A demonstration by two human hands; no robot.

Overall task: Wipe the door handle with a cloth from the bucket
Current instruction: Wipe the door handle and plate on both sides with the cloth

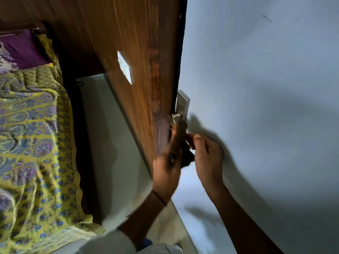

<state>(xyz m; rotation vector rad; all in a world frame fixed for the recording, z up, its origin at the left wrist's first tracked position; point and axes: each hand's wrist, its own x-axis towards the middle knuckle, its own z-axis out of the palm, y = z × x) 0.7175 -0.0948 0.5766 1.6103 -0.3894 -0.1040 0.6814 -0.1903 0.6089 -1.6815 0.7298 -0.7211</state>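
Note:
A metal door handle on a steel backplate sits at the edge of a pale blue-grey door. A dark cloth hangs just below the handle, between my two hands. My left hand is blurred with motion; its fingers reach up along the lever and touch the cloth. My right hand pinches the cloth's upper edge between thumb and fingers, right beside the lever. The lever itself is mostly hidden behind my left fingers. No bucket is in view.
A brown wooden panel with a white switch plate stands left of the door. A bed with a yellow patterned cover and a purple pillow fills the left side. Pale floor runs between bed and panel.

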